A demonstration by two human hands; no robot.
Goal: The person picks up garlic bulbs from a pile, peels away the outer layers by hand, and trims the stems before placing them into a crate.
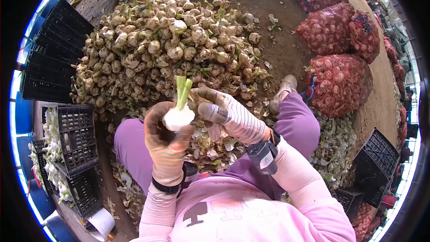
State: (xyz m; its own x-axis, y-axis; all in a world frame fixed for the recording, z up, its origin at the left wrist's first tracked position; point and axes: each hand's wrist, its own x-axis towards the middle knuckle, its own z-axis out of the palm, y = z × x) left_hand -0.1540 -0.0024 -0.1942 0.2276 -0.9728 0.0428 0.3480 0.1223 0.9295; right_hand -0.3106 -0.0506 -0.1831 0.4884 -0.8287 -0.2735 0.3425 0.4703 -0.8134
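Observation:
A peeled white garlic bulb (178, 119) with a cut green stem (183, 90) pointing up is held in my left hand (166, 135), its gloved fingers and thumb wrapped round it. My right hand (217, 107), in a striped glove, is close beside the bulb's right side, its fingers bent and pressed together over papery husk; what it holds exactly is hard to make out. Beyond both hands rises a big pile of unpeeled garlic bulbs (148, 49). Loose husks (210, 150) lie on the ground between my knees.
Black crates (58, 49) stand behind left. Crates with white peeled bulbs (56, 152) are at the left. Red net sacks of bulbs (340, 85) line the right, beside a wooden board (378, 94). A black crate (378, 157) is at lower right. Husks (331, 152) cover the ground there.

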